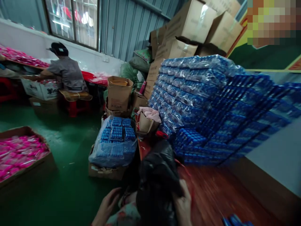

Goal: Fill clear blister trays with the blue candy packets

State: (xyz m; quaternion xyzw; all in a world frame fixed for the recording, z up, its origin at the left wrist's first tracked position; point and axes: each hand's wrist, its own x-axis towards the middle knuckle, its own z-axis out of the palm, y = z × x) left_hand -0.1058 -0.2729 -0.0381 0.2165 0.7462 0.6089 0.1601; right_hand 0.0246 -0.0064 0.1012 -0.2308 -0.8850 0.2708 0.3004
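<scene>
A black plastic bag (158, 175) hangs in front of me at the lower middle, over the edge of the red-brown table (211, 188). My right hand (183, 199) grips the bag's right side, with its fingertips partly hidden behind the plastic. To the left of the bag, my left hand (109, 202) is apart from it, with fingers loosely curved and nothing seen in them. Patterned cloth (127, 213) shows between my left hand and the bag.
Tall stacks of blue wrapped packs (188, 88) stand on the table. Left of it is a carton of blue packs (105, 172). A box of pink packets (47, 157) lies on the green floor. A person (70, 72) sits on a red stool at the back left.
</scene>
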